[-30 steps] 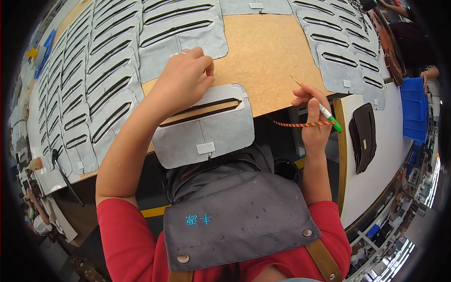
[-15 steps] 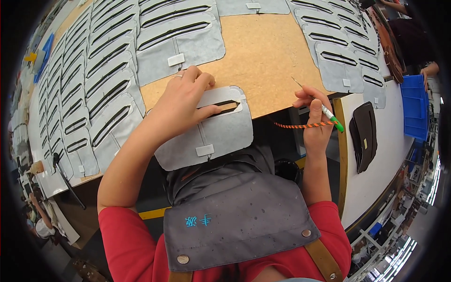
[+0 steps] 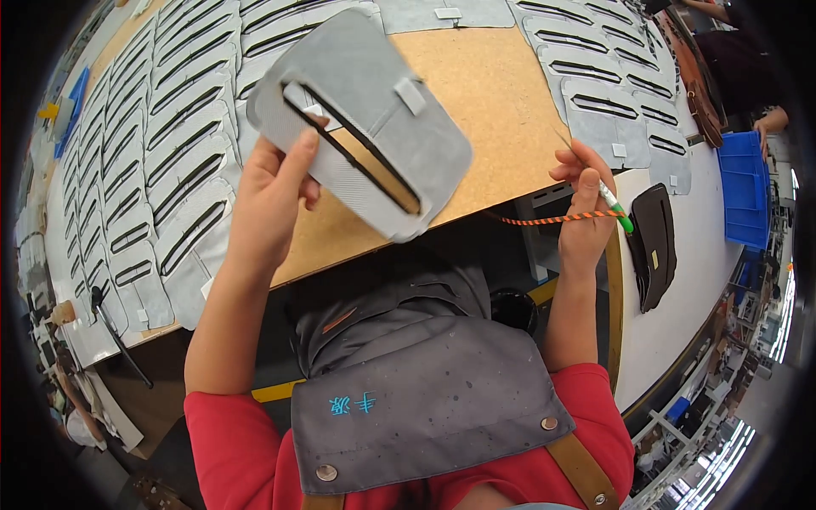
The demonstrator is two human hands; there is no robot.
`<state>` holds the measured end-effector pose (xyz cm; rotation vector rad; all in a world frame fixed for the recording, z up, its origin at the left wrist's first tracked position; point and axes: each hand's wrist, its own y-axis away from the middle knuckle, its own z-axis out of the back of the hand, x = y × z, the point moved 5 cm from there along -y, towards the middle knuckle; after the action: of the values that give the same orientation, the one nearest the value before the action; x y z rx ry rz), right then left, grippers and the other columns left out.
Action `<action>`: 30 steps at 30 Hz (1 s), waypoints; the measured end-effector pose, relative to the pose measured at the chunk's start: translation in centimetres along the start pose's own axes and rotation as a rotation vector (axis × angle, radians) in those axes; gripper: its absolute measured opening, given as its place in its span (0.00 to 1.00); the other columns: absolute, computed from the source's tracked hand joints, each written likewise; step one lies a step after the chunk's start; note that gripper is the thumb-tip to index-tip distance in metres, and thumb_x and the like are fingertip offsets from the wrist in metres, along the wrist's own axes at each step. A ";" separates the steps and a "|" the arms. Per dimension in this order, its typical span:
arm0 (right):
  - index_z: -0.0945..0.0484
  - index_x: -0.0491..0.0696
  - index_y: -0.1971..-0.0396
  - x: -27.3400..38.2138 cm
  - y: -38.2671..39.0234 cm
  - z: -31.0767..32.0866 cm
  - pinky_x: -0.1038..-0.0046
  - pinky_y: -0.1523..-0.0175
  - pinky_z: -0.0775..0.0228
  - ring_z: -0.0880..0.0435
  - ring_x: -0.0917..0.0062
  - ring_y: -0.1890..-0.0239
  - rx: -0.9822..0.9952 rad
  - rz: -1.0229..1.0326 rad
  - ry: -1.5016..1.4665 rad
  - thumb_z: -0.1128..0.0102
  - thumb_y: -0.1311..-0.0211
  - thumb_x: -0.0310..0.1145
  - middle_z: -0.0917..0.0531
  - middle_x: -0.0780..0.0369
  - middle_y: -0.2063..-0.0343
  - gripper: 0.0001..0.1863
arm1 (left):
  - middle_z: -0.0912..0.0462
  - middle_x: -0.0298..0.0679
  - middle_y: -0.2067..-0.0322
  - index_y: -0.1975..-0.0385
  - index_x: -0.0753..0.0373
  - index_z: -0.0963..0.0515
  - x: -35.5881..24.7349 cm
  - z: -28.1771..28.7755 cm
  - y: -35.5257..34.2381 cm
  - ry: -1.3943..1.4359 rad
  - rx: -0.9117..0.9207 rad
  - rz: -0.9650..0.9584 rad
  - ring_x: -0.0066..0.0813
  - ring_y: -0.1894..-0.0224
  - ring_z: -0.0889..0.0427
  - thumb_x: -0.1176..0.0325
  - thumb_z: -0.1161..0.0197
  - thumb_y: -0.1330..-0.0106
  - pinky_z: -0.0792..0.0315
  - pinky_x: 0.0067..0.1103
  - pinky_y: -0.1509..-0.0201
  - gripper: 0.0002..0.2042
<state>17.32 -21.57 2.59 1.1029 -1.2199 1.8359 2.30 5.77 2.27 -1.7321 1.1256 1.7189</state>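
My left hand (image 3: 268, 195) pinches a grey panel (image 3: 387, 93) by its edge, thumb on top beside a long slot edged in black. The panel is tilted and lifted off the brown table board (image 3: 493, 102), which shows through the slot. A small white tab (image 3: 410, 96) sits on the panel's face. To the right, my right hand (image 3: 582, 208) has its fingers closed around a pen-shaped tool (image 3: 610, 197) with a thin pointed tip, a silvery barrel and a green end. An orange-and-black striped cord (image 3: 544, 222) runs from it. The tip points up and away, apart from the panel.
Overlapping rows of similar slotted grey panels (image 3: 191, 161) cover the table's left, with more panels (image 3: 603, 102) at the right. A dark brown wallet-like piece (image 3: 653, 251) lies on a white surface (image 3: 688, 272). Beyond is a blue bin (image 3: 748, 191), with another person's hand (image 3: 772, 121) at it.
My left hand has lifted the panel from the table's near edge and turned it, now gripping its edge instead of pressing on it. My right hand, with the tool, has moved slightly right.
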 end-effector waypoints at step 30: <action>0.31 0.45 0.49 -3.3 -5.3 -4.5 0.65 0.51 0.30 0.26 0.61 0.49 0.412 0.359 0.714 0.47 0.53 0.16 0.20 0.57 0.59 0.26 | 0.20 0.51 0.71 0.64 0.74 0.33 3.7 3.8 3.8 0.022 -0.029 0.279 0.30 0.70 0.17 0.63 0.55 0.28 0.21 0.20 0.64 0.16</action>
<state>22.05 -15.81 0.67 0.3332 -0.6500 2.5244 -3.42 5.81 -0.87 -1.6776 1.4143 1.8889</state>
